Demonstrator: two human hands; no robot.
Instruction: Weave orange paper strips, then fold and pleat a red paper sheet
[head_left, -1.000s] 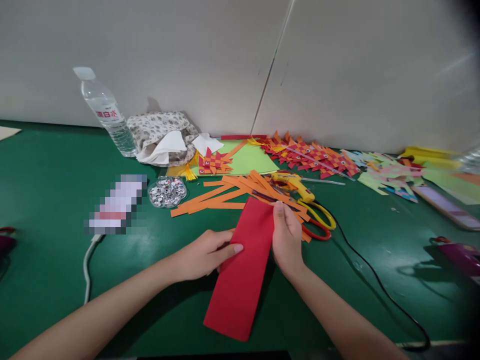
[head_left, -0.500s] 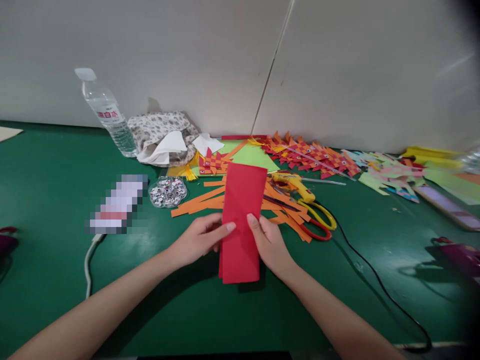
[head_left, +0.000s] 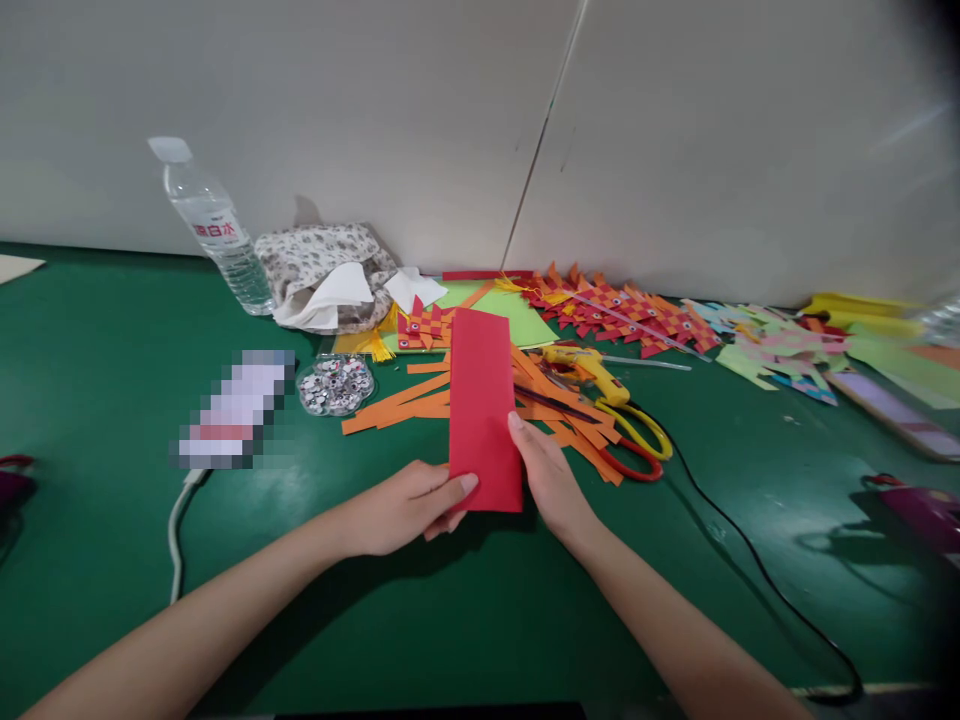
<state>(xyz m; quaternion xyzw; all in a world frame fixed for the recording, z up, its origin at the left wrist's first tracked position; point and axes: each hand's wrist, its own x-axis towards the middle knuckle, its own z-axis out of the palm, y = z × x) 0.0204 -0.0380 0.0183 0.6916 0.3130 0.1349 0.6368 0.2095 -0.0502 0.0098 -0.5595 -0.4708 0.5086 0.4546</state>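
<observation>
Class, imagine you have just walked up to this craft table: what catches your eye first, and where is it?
First comes the red paper, gripped at centre between the left hand and the right hand over the green table. Just behind it lies a fan of orange paper strips, and along the wall to the right runs a row of red-and-orange woven paper fish.

since a second ago the red paper (head_left: pixel 484 410) has gone from a long sheet slanting toward the person to a narrower, shorter strip standing above the left hand (head_left: pixel 409 510), while the right hand (head_left: pixel 551 480) has dropped from its far corner to its right edge.
</observation>
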